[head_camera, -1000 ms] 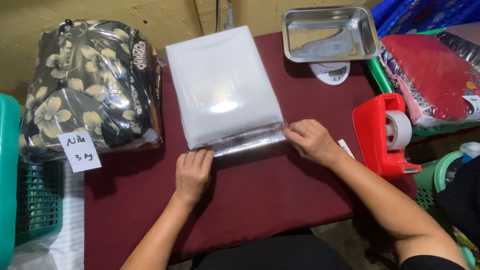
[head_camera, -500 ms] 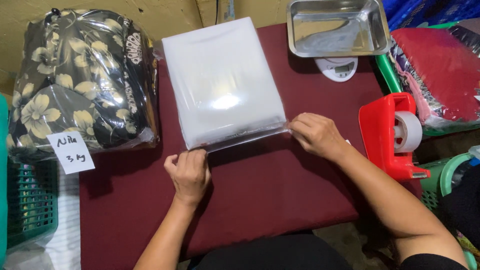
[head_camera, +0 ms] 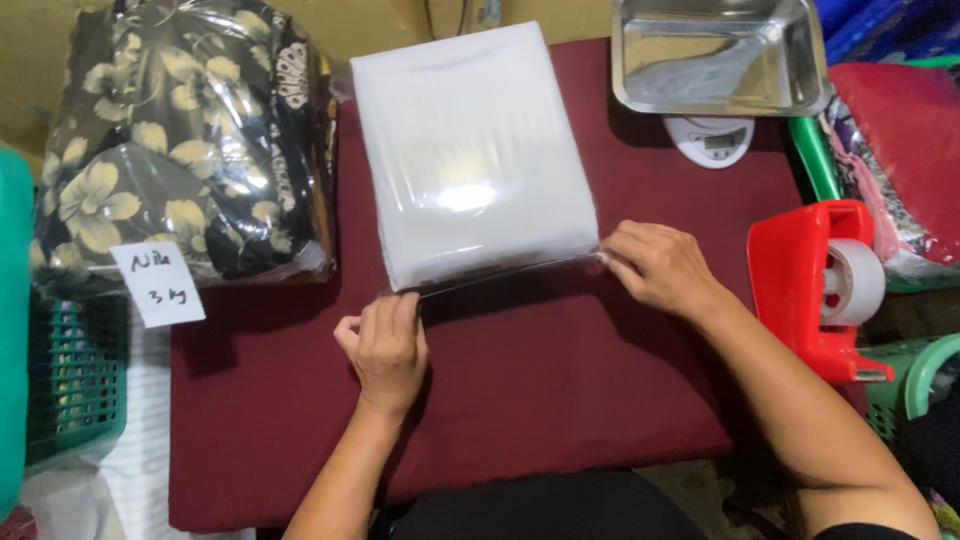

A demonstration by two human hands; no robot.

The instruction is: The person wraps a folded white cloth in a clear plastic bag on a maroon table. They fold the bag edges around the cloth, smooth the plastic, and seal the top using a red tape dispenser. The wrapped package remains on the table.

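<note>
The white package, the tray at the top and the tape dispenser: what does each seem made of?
White package: something white in clear glossy plastic film, judging by the glare; both the left hand and the right hand hold its near edge. Tray: shiny metal, probably steel, with mirror-like reflections. Tape dispenser: smooth red moulded plastic, most likely.

White flat package in clear plastic [head_camera: 470, 160] at table centre. Left of it, floral black bundle in plastic [head_camera: 180, 140] with white paper label [head_camera: 157, 284]. Small grey scale screen [head_camera: 722, 143] upper right.
</note>
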